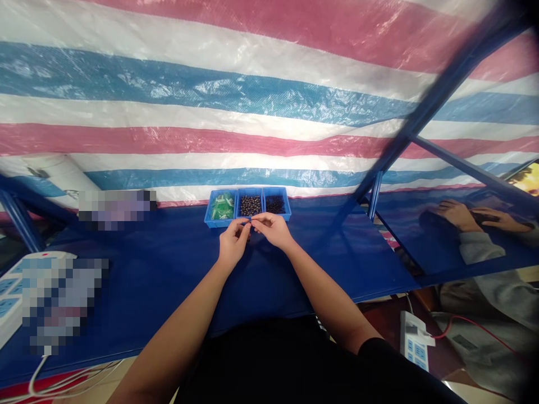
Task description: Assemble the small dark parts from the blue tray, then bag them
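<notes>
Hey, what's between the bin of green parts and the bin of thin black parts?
In the head view, a blue bin of small dark parts sits between the green-parts bin and the black-parts bin.

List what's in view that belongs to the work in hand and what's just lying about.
In use: left hand, right hand, tiny item between their fingers, blue bins of green pieces and dark small parts.
Lying about: power strip, striped tarpaulin, another person's hands.

The pinched part (pixel 248 224) — too small (half-hidden) to tell.
</notes>
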`<action>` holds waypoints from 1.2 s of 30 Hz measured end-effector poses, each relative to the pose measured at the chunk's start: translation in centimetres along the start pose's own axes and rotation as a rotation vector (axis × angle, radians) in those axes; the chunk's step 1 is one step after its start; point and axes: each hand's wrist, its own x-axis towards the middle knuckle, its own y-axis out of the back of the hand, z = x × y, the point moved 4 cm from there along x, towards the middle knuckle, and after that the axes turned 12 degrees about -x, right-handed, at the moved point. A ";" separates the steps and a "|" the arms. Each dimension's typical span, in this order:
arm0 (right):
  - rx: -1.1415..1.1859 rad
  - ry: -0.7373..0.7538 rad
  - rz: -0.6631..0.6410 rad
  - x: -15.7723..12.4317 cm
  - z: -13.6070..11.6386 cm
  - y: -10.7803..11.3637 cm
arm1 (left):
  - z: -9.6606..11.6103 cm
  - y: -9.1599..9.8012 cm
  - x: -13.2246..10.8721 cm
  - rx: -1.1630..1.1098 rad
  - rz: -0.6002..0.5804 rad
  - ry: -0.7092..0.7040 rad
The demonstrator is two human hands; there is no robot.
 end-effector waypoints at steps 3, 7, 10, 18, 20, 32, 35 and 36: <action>0.005 -0.015 -0.005 0.0 0.0 0.0 | 0.0 0.0 0.0 0.024 0.011 -0.008; -0.019 -0.010 -0.030 -0.2 -0.2 -0.1 | 0.1 0.0 0.0 0.058 -0.009 -0.028; -0.040 -0.003 -0.035 -0.2 -0.3 -0.1 | 0.2 0.0 0.1 0.056 -0.024 -0.035; -0.015 -0.006 -0.006 0.0 0.2 -0.1 | 0.2 0.0 0.0 -0.006 -0.005 -0.013; -0.021 -0.006 -0.020 0.0 0.1 -0.1 | 0.2 0.0 0.0 0.005 0.004 -0.020; -0.051 0.008 -0.005 0.0 -0.1 0.0 | 0.4 0.0 0.0 -0.007 -0.010 -0.004; -0.030 -0.002 0.003 0.0 0.0 0.0 | 0.4 -0.1 0.0 -0.004 -0.005 -0.009; -0.029 -0.004 0.003 0.0 0.0 0.0 | 0.4 -0.1 0.0 0.004 -0.001 -0.012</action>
